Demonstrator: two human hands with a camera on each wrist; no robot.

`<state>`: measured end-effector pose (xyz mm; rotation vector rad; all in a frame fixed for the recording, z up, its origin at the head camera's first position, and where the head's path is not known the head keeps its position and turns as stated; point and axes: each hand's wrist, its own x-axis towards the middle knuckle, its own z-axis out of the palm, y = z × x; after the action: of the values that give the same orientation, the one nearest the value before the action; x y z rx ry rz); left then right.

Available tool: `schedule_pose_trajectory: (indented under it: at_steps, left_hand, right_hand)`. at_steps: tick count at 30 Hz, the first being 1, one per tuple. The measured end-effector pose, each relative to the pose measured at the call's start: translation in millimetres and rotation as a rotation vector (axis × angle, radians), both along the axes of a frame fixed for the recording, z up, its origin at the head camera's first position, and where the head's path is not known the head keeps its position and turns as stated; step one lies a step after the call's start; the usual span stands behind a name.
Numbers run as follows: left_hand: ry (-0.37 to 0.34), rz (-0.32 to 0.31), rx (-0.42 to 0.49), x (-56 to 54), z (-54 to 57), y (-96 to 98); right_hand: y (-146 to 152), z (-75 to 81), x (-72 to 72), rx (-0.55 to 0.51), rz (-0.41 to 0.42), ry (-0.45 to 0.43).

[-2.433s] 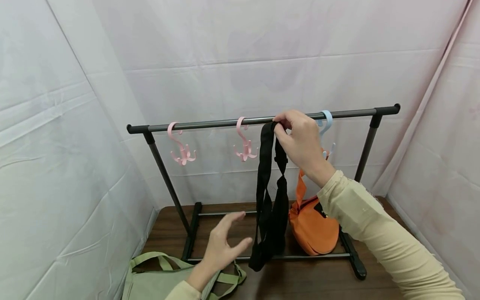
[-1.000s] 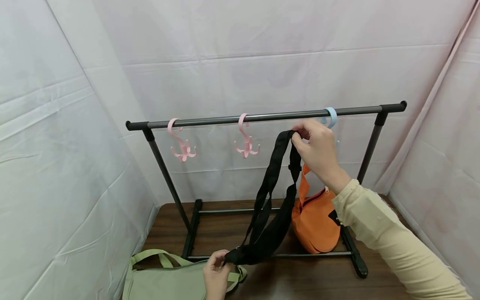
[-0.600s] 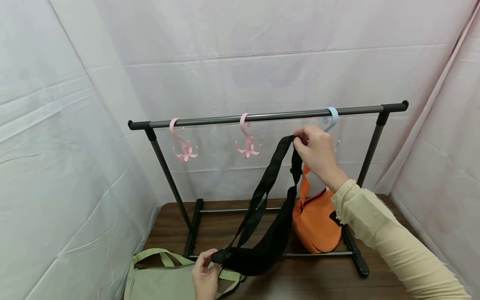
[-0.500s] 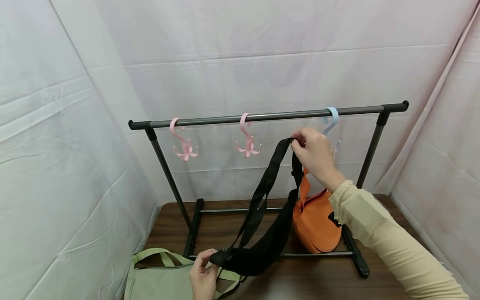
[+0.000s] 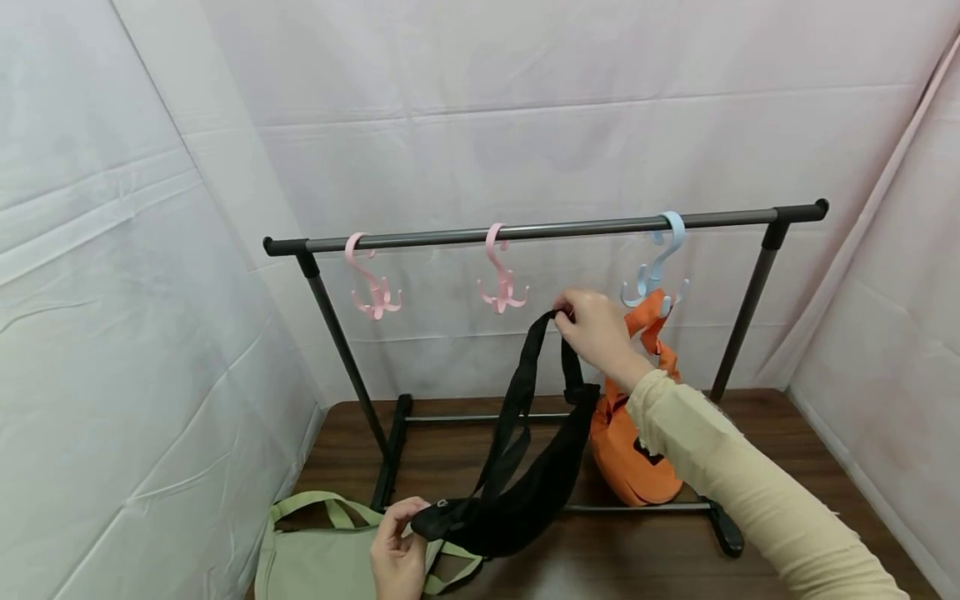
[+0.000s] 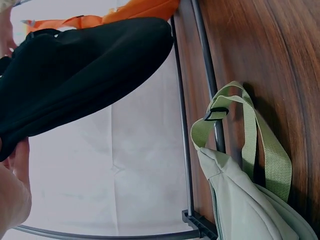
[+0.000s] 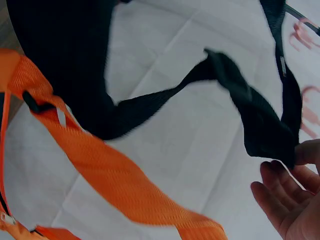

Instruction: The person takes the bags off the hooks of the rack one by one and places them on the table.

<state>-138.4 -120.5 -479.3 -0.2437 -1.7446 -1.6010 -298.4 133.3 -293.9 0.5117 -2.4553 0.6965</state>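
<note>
Both hands hold a black sling bag [image 5: 525, 512] in front of the rack. My right hand [image 5: 596, 329] pinches the top of its strap, below the rail and between the middle pink hook and the blue hook; the right wrist view shows the strap [image 7: 265, 117] looped from thumb and fingers. Low at the left, my left hand [image 5: 399, 546] pinches the bag's end, over the green bag. In the left wrist view the black bag body [image 6: 85, 70] slants up from the left hand [image 6: 15, 185]. An orange bag [image 5: 633, 458] hangs by its strap from the blue hook [image 5: 660, 262].
The black metal rack [image 5: 570, 229] stands on a brown wooden table [image 5: 442, 458]. Two pink hooks, one left [image 5: 372, 283] and one mid-rail [image 5: 501, 275], hang with nothing on them. A light green bag [image 5: 318, 558] lies front left. White cloth walls [image 5: 465, 108] surround the rack.
The left hand has gone from spread fingers to pinching the bag's end, pulling it left. The right hand, with the strap, has come down from the rail, and the blue hook shows again.
</note>
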Motion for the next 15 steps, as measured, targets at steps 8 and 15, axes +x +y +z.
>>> schedule_pose_trajectory:
  at_steps: [8,15]
  left_hand:
    - [0.082,-0.098,0.112,1.9,6.0,-2.9]
    - [0.075,-0.061,0.102,3.3,9.0,-4.3]
  right_hand:
    - [-13,-23.3,-8.0,0.097,0.004,-0.158]
    - [-18,-34.6,-8.0,0.116,0.007,-0.225]
